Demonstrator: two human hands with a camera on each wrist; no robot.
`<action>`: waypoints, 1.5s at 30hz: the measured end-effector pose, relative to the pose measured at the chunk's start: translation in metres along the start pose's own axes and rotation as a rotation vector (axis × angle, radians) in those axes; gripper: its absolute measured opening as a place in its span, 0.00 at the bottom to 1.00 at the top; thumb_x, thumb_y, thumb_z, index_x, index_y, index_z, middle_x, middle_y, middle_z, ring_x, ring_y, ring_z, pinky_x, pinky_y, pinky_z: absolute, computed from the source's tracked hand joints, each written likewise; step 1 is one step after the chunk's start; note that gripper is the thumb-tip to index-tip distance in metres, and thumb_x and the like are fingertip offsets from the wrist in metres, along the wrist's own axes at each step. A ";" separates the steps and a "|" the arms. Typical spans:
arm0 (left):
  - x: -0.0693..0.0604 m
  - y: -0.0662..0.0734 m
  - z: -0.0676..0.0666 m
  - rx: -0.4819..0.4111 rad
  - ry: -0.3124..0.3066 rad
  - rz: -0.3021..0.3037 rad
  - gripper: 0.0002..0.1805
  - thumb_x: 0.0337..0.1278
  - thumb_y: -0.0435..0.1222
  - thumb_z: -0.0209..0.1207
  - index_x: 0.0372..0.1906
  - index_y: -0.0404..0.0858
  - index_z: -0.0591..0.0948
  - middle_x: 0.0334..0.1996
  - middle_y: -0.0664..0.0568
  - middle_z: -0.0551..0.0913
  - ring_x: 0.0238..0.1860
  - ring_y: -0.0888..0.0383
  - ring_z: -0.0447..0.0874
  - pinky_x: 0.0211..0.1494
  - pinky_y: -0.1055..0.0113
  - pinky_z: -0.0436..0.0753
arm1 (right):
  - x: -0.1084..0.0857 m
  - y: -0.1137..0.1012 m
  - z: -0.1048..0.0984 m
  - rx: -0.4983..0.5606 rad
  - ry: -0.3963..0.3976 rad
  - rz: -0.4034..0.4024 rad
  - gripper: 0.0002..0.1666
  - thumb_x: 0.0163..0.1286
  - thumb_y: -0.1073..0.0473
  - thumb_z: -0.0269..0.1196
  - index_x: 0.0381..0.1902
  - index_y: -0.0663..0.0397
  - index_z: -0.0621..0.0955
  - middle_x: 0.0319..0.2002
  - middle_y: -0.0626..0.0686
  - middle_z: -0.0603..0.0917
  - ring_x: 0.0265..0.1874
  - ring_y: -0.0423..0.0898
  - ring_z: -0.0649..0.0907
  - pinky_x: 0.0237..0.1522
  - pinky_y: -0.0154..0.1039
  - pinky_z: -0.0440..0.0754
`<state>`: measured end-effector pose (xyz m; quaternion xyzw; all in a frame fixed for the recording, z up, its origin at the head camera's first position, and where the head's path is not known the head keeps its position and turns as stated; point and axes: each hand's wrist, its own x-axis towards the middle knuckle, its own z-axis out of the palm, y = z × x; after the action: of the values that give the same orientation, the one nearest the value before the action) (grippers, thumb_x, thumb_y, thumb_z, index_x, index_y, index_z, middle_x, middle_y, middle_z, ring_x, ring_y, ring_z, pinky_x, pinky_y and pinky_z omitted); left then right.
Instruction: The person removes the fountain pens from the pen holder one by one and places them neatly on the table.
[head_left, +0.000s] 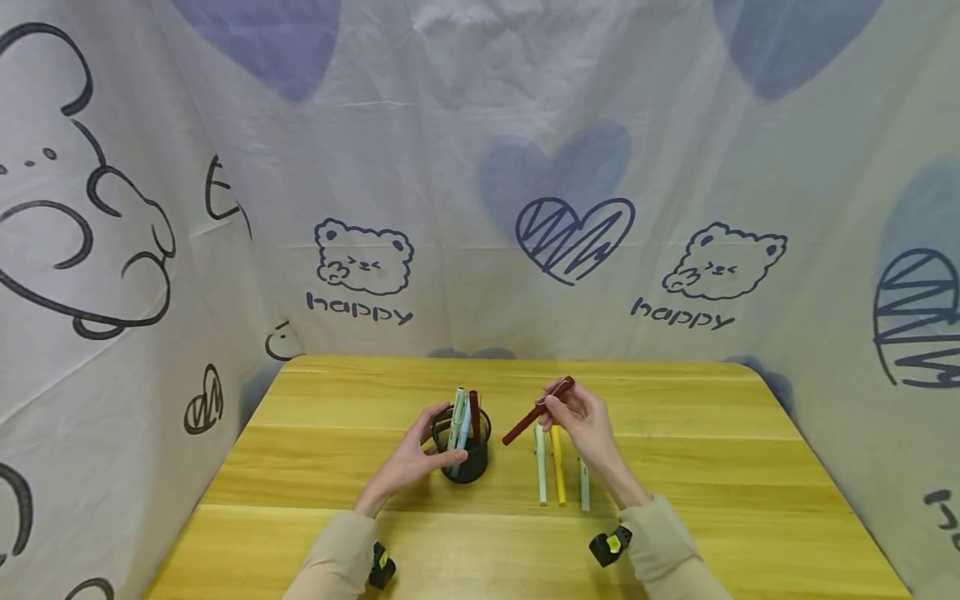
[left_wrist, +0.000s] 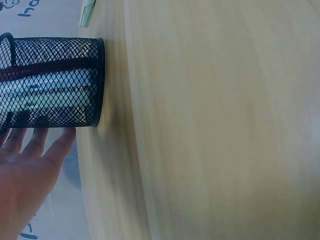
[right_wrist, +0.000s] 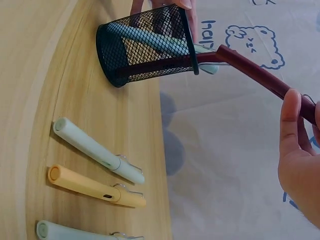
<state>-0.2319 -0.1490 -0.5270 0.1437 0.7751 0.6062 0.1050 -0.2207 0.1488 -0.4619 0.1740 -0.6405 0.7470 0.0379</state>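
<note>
A black mesh pen cup [head_left: 467, 468] stands on the table, holding a dark red pen [head_left: 475, 412] and pale green and pale blue pens [head_left: 456, 417]. My left hand [head_left: 411, 458] curls round the cup's left side, thumb across its front. My right hand [head_left: 588, 425] pinches another dark red pen [right_wrist: 265, 77] near one end, held tilted in the air to the right of the cup, its lower end toward the cup. Below the right hand lie a pale green pen [right_wrist: 95, 147], a yellow pen [right_wrist: 90, 186] and another pale pen [right_wrist: 75, 232].
The wooden table [head_left: 300, 467] has its far edge against a hanging white cloth [head_left: 450, 167] printed with hearts and bears. Cloth also hangs at the left and right sides. The three lying pens are roughly side by side, right of the cup.
</note>
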 end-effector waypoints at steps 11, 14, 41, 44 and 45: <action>-0.001 0.001 0.001 0.007 0.005 -0.010 0.46 0.58 0.39 0.71 0.78 0.48 0.58 0.78 0.43 0.60 0.79 0.37 0.55 0.76 0.36 0.63 | -0.003 0.003 -0.002 -0.016 -0.055 0.045 0.12 0.79 0.63 0.53 0.57 0.59 0.74 0.42 0.50 0.88 0.29 0.38 0.85 0.33 0.31 0.86; -0.002 0.001 0.001 0.008 0.007 -0.011 0.46 0.58 0.39 0.71 0.78 0.48 0.59 0.78 0.43 0.60 0.79 0.36 0.55 0.76 0.36 0.63 | -0.004 0.005 -0.003 -0.030 -0.067 0.054 0.14 0.79 0.65 0.54 0.59 0.60 0.73 0.43 0.53 0.86 0.29 0.38 0.84 0.32 0.30 0.85; -0.002 -0.001 0.001 0.006 0.005 -0.003 0.47 0.59 0.39 0.70 0.79 0.45 0.57 0.78 0.43 0.59 0.79 0.37 0.54 0.76 0.35 0.63 | -0.008 0.016 -0.005 -0.051 -0.076 0.092 0.15 0.78 0.65 0.55 0.59 0.59 0.74 0.37 0.46 0.82 0.23 0.39 0.78 0.23 0.30 0.76; -0.002 -0.001 0.001 0.009 0.004 0.000 0.47 0.58 0.39 0.70 0.79 0.46 0.57 0.78 0.43 0.59 0.79 0.36 0.54 0.76 0.34 0.63 | -0.010 0.017 -0.006 -0.075 -0.075 0.089 0.17 0.78 0.64 0.54 0.61 0.63 0.74 0.36 0.45 0.82 0.22 0.38 0.77 0.22 0.31 0.76; -0.002 -0.001 0.001 0.009 0.003 -0.001 0.47 0.58 0.39 0.70 0.78 0.47 0.58 0.78 0.43 0.60 0.79 0.36 0.54 0.76 0.34 0.63 | -0.011 0.017 -0.006 -0.085 -0.075 0.089 0.18 0.78 0.64 0.54 0.62 0.65 0.73 0.35 0.45 0.82 0.22 0.38 0.77 0.22 0.31 0.75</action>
<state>-0.2298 -0.1496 -0.5286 0.1428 0.7781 0.6028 0.1033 -0.2163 0.1536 -0.4823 0.1716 -0.6799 0.7129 -0.0119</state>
